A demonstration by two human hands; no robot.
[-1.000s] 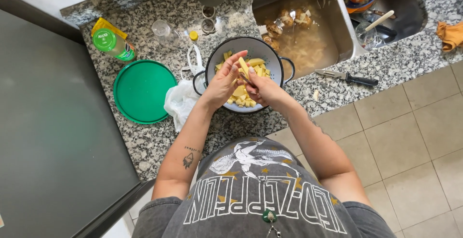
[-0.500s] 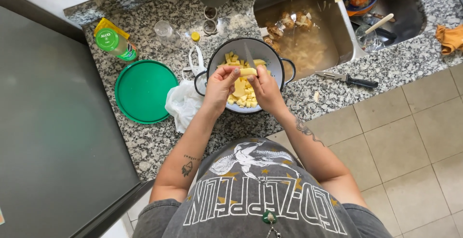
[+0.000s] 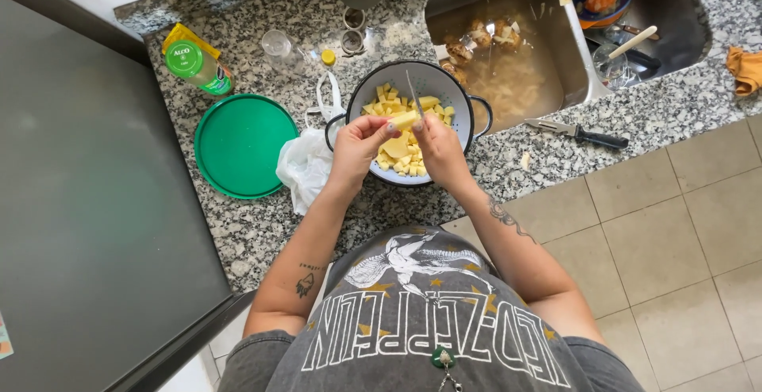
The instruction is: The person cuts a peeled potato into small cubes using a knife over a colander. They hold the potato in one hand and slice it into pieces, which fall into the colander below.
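Note:
My left hand holds a pale yellow potato piece over a white enamel pot with a dark rim. Beside it, my right hand grips a small knife whose blade points away from me and rests against the potato piece. Several yellow potato cubes lie inside the pot. Both hands hover over the pot's near half, on a speckled granite counter.
A green round lid and a white plastic bag lie left of the pot. A green-capped bottle stands at the far left. A black-handled knife lies right of the pot. The sink holds peels and dishes. Dark surface at left.
My hands have shifted slightly toward the pot's middle. The knife blade now stands against the potato piece rather than beside it.

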